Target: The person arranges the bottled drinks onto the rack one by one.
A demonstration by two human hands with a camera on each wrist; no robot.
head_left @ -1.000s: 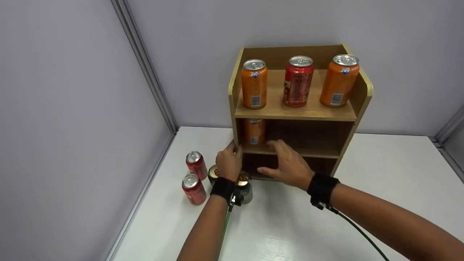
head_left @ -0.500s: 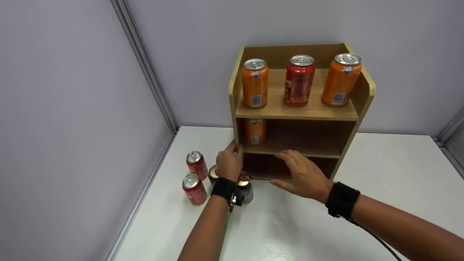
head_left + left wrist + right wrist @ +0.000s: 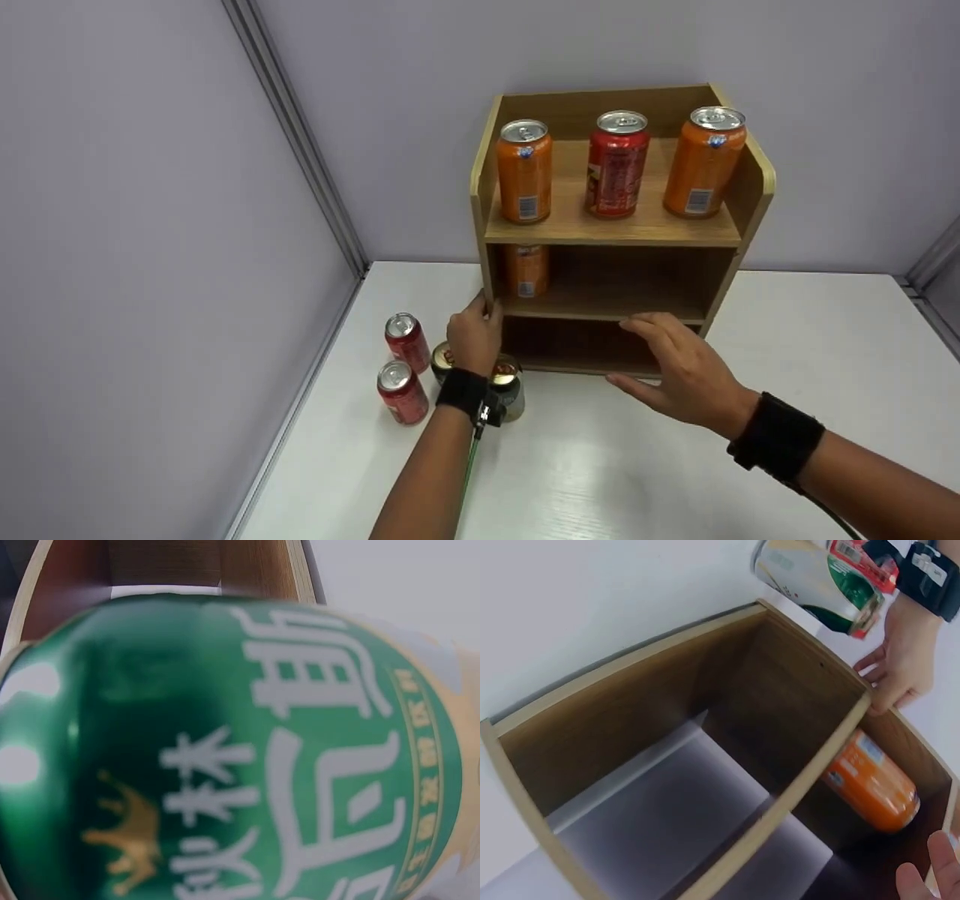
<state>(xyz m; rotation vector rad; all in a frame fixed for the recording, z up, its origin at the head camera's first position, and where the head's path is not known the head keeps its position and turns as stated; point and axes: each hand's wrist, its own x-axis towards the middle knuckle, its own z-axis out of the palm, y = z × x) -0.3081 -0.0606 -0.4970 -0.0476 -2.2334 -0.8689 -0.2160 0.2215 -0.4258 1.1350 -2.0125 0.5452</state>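
A wooden shelf [image 3: 611, 236] with three levels stands against the back wall. My left hand [image 3: 474, 335] grips the front edge of its left side panel, thumb and fingers on either side in the right wrist view. In front of the shelf's lower right part, my right hand [image 3: 686, 371] hovers with fingers extended and thumb apart, holding nothing. An orange can [image 3: 527, 271] stands at the left of the middle level. Along the top stand an orange can [image 3: 524, 172], a red can [image 3: 616, 165] and another orange can [image 3: 705, 163].
Left of the shelf stand two red cans [image 3: 403, 392] on the white table [image 3: 315, 465]. A green-and-gold can [image 3: 508, 390] is by my left wrist, large in the left wrist view; a second gold-topped can [image 3: 442, 358] is partly hidden behind that hand. Walls border the table.
My right hand has moved rightward and slightly down, away from the middle level's orange can. My left hand has kept its grip on the side panel. The cans have stayed put.
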